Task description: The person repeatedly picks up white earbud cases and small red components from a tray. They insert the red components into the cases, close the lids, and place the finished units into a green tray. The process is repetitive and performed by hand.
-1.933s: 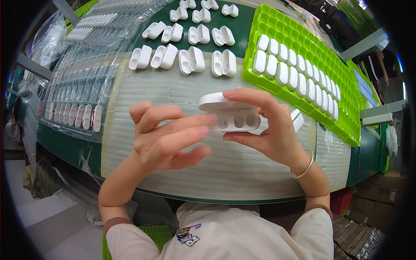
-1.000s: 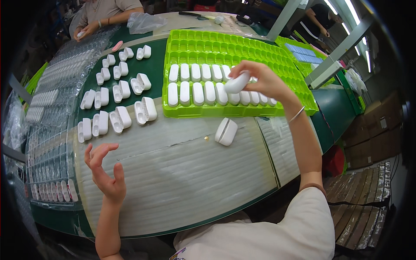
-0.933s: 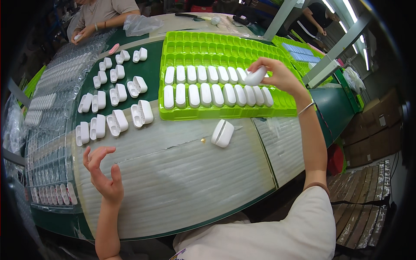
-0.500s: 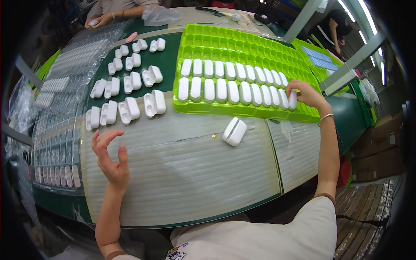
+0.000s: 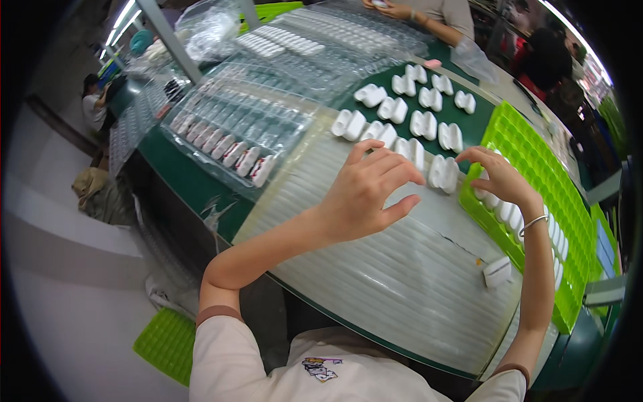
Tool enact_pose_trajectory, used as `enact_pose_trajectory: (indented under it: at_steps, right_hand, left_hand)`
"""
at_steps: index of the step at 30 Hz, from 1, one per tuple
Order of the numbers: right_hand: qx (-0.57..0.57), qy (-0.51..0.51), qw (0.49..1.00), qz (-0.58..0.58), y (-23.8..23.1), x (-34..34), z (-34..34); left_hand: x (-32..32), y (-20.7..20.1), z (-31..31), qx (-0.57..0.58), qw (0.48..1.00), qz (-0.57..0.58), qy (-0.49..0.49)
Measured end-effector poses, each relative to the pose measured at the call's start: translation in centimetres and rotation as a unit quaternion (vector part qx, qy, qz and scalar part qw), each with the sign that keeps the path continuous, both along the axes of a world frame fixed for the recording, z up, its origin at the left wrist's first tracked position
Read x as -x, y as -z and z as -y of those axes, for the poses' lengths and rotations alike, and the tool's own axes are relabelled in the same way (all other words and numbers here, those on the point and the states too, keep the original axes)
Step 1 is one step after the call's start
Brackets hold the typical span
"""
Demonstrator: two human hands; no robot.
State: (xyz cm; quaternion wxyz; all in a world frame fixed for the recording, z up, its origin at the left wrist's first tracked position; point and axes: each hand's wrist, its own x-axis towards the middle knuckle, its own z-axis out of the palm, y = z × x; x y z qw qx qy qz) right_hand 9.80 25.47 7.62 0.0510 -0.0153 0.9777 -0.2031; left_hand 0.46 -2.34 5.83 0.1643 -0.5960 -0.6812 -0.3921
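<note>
My left hand (image 5: 368, 191) hovers over the mat in front of the open cases, fingers curved and apart, holding nothing visible. Just past its fingertips stands a group of white earbud charging cases with their lids up; the nearest case (image 5: 443, 173) sits between my two hands. My right hand (image 5: 499, 177) is at the near left corner of the green moulded tray (image 5: 536, 147), thumb and fingers spread around an empty gap. Part of the rows of white closed cases (image 5: 509, 216) in that tray is hidden by my right hand and forearm.
A single white case (image 5: 497, 272) lies apart on the pale foam mat (image 5: 375, 288). Left of the mat, a clear plastic tray (image 5: 248, 120) carries a row of small white-and-red parts (image 5: 228, 151). A person's hand (image 5: 395, 10) shows across the table. Grey posts rise at the edges.
The view has swung to the left. My right hand has left the case at the tray's right end and come over leftward, fingers opened. My left hand has moved up toward the open cases.
</note>
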Motion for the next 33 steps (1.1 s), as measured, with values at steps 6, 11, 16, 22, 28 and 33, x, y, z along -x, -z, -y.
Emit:
enact_pose_trajectory:
  at_steps: [6, 11, 16, 22, 28, 33]
  right_hand:
    - [0.029, -0.027, 0.996, 0.081, 2.3, 4.4, -0.4]
    - [0.025, -0.013, 0.996, 0.08, 2.4, 4.5, 1.1]
    - [0.016, -0.003, 0.999, 0.034, 3.0, 3.7, 0.5]
    - [0.002, 0.1, 0.995, -0.005, 1.7, 1.9, 2.4]
    - [0.16, 0.169, 0.97, -0.066, 2.6, -1.4, 7.0]
    - [0.394, 0.268, 0.879, -0.032, 4.5, -5.2, 10.6]
  left_hand:
    - [12.3, -0.6, 8.0, 0.113, 0.967, -0.012, -0.226]
    - [26.7, 2.7, 22.3, 0.206, 0.811, 0.068, -0.543]
    - [33.0, 4.7, 27.9, 0.206, 0.743, 0.124, -0.624]
    - [38.4, 4.9, 24.9, 0.165, 0.774, 0.104, -0.603]
    - [43.3, 7.4, 21.9, 0.168, 0.743, 0.038, -0.647]
    - [43.4, 7.1, 18.7, 0.229, 0.693, 0.061, -0.681]
